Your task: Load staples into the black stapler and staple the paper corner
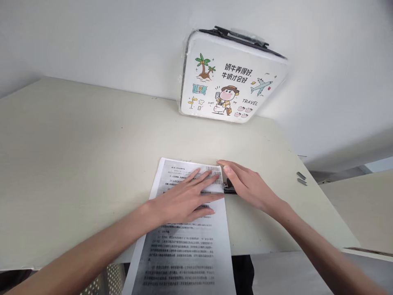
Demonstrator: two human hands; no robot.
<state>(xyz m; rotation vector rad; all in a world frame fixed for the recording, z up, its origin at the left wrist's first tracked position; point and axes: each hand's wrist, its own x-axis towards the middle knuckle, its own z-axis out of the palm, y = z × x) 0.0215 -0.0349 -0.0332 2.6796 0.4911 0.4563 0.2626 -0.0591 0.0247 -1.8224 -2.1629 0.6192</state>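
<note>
A long printed sheet of paper (181,250) lies on the table, its near end hanging past the front edge. My left hand (184,200) rests flat on the upper part of the sheet with its fingers spread. At the sheet's right edge is what looks like a black stapler (229,189), mostly hidden by the paper and my right hand. My right hand (245,184) is curled around it, thumb up near the paper's top right corner. Whether the paper sits inside its jaw cannot be made out.
A white case with cartoon prints (227,82) and a black handle stands against the wall at the back. Two small grey strips, apparently staples (301,179), lie on the table's right side. The pale table (76,164) ends at a front edge close to me.
</note>
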